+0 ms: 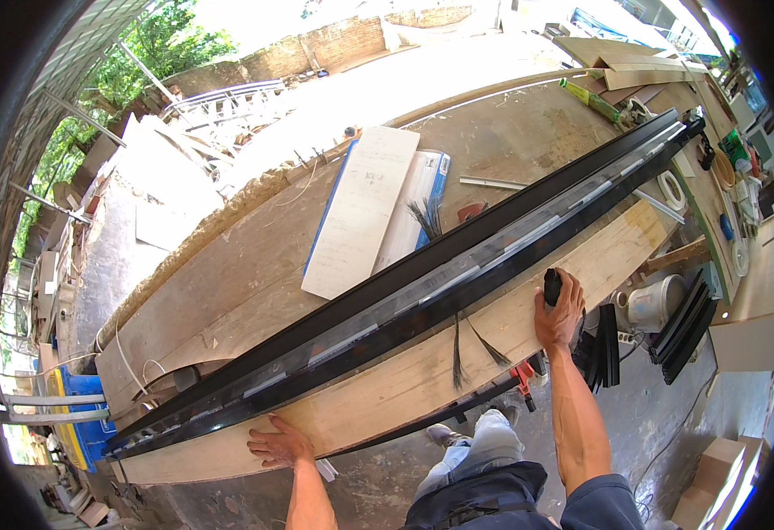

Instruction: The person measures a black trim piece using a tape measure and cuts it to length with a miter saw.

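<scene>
My left hand (281, 443) lies with its fingers spread on a pale wooden plank (378, 389), next to the lower edge of a long black profile (316, 380). My right hand (564, 309) is closed round a small black object (552, 287) at the plank's right part; its exact kind is hidden. Along the plank's far side the profile runs diagonally from lower left to upper right, with a clear and silvery strip along its length. Beside it runs a second dark profile (422, 270). Between my hands, thin bunches of dark bristles (458, 358) lie on the plank.
A white board (365, 208) and another bristle bunch (424, 218) lie on the workbench beyond. A rope-like green and yellow thing (590, 102) and a white tape roll (671, 189) are at the far right. Below the plank are a bucket (656, 303), black strips (683, 327) and a red clamp (523, 375).
</scene>
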Action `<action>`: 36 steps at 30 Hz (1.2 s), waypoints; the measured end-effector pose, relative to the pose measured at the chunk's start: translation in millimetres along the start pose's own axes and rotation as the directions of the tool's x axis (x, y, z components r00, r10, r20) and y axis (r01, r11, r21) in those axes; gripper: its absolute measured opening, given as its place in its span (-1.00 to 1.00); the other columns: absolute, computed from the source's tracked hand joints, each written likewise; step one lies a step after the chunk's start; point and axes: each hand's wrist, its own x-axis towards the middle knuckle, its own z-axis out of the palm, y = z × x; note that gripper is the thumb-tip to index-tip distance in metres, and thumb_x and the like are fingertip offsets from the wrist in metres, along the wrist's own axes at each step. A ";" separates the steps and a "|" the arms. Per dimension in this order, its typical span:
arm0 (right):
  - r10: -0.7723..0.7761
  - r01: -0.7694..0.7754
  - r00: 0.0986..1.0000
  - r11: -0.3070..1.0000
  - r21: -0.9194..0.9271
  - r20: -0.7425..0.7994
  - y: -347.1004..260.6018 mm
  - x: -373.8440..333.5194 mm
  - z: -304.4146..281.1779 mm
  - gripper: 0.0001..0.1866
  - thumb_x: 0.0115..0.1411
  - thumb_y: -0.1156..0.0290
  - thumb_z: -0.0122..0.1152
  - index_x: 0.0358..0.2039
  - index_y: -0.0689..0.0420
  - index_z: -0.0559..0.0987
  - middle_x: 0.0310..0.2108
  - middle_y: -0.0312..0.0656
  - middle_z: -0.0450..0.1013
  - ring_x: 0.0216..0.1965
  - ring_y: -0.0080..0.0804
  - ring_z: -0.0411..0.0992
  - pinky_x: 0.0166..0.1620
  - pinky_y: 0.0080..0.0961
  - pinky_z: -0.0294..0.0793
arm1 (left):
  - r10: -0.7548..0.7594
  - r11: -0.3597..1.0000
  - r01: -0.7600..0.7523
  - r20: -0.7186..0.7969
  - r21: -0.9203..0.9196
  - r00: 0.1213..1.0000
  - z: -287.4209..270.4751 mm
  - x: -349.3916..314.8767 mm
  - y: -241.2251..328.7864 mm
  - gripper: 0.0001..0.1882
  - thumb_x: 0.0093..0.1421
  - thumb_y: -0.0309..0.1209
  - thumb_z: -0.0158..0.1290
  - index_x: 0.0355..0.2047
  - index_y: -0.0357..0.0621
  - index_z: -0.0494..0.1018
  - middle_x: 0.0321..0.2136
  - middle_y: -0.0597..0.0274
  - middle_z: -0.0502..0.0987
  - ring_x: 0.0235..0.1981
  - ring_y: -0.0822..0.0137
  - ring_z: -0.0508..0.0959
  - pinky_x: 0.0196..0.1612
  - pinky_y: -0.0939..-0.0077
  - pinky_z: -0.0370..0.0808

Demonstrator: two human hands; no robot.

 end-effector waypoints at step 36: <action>-0.018 0.018 1.000 1.000 -0.005 -0.007 0.0 -0.5 0.2 -0.44 0.12 0.30 0.29 0.14 0.02 0.39 0.04 -0.11 0.38 0.10 -0.05 0.33 0.15 -0.10 0.24 | 0.027 1.000 -0.027 -0.067 0.011 0.997 6.5 0.4 -2.7 -0.27 0.36 0.17 -0.23 0.25 -0.22 0.13 0.23 -0.19 0.15 0.33 -0.13 0.11 0.22 -0.33 0.11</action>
